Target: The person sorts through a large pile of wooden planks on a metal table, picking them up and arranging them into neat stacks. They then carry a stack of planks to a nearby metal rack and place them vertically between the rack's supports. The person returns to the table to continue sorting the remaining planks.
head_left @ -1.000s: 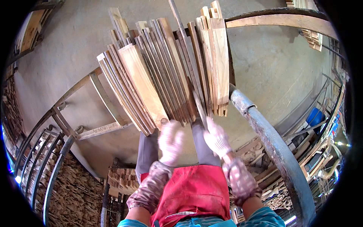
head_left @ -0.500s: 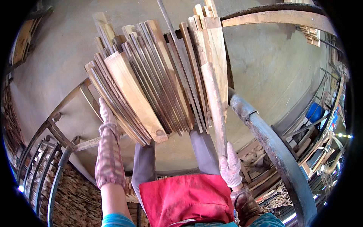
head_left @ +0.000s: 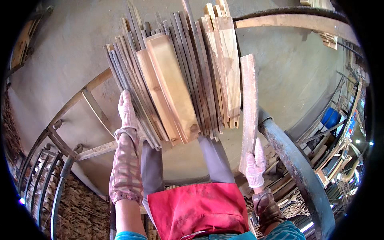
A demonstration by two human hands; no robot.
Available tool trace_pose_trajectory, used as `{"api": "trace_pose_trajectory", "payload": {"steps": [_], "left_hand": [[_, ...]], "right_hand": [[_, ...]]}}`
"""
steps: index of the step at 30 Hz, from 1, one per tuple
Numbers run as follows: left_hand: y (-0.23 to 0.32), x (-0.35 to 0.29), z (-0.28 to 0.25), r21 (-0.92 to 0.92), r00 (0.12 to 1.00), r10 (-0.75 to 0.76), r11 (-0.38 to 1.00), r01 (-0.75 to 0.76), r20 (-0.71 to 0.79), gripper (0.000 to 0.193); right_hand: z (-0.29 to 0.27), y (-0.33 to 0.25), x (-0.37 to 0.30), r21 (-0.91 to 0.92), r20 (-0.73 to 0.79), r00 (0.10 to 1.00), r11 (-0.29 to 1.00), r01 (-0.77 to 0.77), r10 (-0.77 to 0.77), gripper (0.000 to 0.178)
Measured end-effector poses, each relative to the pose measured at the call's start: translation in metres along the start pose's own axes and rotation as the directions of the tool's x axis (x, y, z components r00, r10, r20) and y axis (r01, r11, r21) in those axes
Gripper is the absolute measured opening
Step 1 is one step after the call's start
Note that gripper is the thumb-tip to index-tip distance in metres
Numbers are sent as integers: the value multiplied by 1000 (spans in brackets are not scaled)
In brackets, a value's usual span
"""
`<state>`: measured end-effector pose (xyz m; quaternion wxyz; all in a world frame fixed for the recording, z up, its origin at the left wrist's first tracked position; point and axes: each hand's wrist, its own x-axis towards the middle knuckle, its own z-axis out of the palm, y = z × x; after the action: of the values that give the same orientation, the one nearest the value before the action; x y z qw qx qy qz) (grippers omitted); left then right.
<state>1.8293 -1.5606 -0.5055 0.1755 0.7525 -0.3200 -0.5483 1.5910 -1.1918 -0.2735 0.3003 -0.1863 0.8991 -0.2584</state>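
Observation:
A row of wooden boards (head_left: 172, 86), most standing on edge, spans the middle of the view. My left hand (head_left: 126, 109), in a pale knit glove, lies with straight fingers along the outer board at the row's left end. In my gloved right hand (head_left: 255, 166) is a long, rough-faced wooden board (head_left: 249, 104). It is gripped near its near end and points away from me, just right of the row and apart from it. Two light boards lean with their broad faces up in the row's middle.
A curved metal frame (head_left: 296, 160) runs down the right side, with a wooden rail (head_left: 292, 21) at the far right. Metal bars (head_left: 64, 140) stand at left above stacked wood (head_left: 82, 200). A blue container (head_left: 331, 117) and loose timber sit at far right.
The board in my right hand has moved right, off the row, and now shows its broad face. My left hand has shifted right with the row's left end, packing the boards closer.

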Motion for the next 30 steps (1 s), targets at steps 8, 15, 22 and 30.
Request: {"api": "trace_pose_trajectory", "payload": {"steps": [8, 15, 22, 30], "left_hand": [[-26, 19, -19, -17, 994, -33, 999, 35, 102, 67], [14, -46, -21, -98, 986, 163, 981, -165, -26, 63], [54, -95, -37, -140, 923, 104, 989, -55, 370, 83], [24, -11, -71, -165, 968, 60, 986, -20, 242, 73]], "right_hand": [[72, -58, 10, 45, -37, 957, 956, 291, -289, 50], [189, -122, 25, 251, 120, 871, 863, 438, -477, 67], [208, -150, 10, 273, 314, 844, 893, 357, -434, 62], [149, 41, -12, -133, 133, 918, 924, -358, 375, 36]]}}
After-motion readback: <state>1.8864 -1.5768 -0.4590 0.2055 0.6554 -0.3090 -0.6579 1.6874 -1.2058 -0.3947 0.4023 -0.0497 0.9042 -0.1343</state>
